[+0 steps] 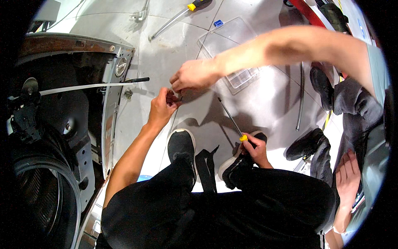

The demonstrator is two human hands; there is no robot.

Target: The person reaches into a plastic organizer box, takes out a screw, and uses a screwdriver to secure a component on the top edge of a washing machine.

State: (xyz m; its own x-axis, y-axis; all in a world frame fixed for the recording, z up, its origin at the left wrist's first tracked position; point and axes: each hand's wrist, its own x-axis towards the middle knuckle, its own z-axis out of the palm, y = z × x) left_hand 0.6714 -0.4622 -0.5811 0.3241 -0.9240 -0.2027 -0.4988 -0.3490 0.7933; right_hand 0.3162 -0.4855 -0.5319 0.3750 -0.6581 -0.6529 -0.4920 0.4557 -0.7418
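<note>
At the centre left, my left hand [165, 106] is pinched around a small dark item I cannot make out, just beside a co-worker's hand [195, 75] reaching in from the right. My right hand [255, 150] grips the yellow handle of a screwdriver [231, 116], its long shaft angled up toward the centre. Left of my left hand stands an opened appliance [83, 133] with a drum, dark metal panel and a pale strip [83, 87] across it.
A second screwdriver [174, 20], a clear plastic case [242, 81], a plug [137, 16] and a dark rod [299, 95] lie on the tiled floor [145, 58]. A co-worker crouches at the right, with dark shoes [307, 145] and a resting hand [348, 174].
</note>
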